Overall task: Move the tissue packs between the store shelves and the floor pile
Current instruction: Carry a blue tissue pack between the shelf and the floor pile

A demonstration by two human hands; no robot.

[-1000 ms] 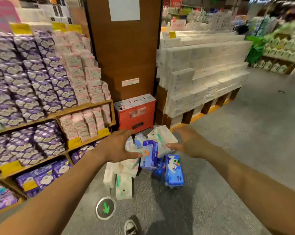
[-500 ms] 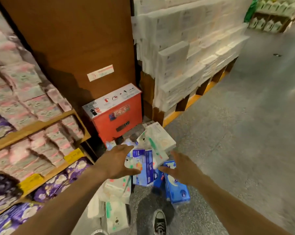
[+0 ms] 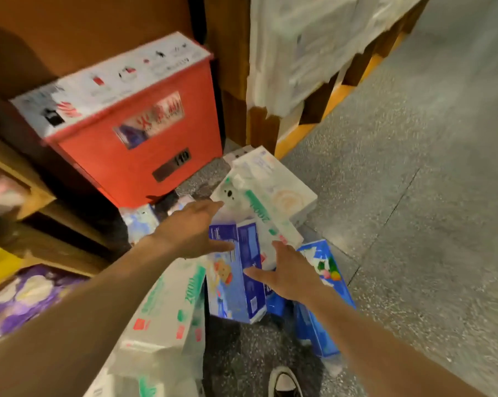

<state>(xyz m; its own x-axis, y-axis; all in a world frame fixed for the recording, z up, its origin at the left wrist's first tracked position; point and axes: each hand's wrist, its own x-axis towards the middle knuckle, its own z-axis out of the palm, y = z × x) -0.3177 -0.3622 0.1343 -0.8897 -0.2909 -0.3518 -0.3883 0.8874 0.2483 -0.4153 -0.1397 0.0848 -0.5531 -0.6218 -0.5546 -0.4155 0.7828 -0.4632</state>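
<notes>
A pile of tissue packs lies on the grey floor. A blue pack (image 3: 236,276) stands in the middle, with a white-and-green pack (image 3: 259,202) leaning behind it and a second blue pack (image 3: 325,296) to its right. Another white-and-green pack (image 3: 167,310) lies under my left forearm. My left hand (image 3: 190,230) spreads straight fingers over the blue pack's upper left edge. My right hand (image 3: 285,273) reaches in from the right with straight fingers, its thumb against the blue pack's side. Neither hand curls round a pack.
A red box with a white lid (image 3: 133,121) stands against the brown wall panel behind the pile. Wooden shelves (image 3: 35,196) with purple packs (image 3: 27,296) are at the left. A pallet of white packs (image 3: 299,53) rises at the back right. My shoe (image 3: 283,382) shows below.
The view has dropped and closed in on the floor pile. Both hands have moved down toward the middle blue pack, on either side of it.
</notes>
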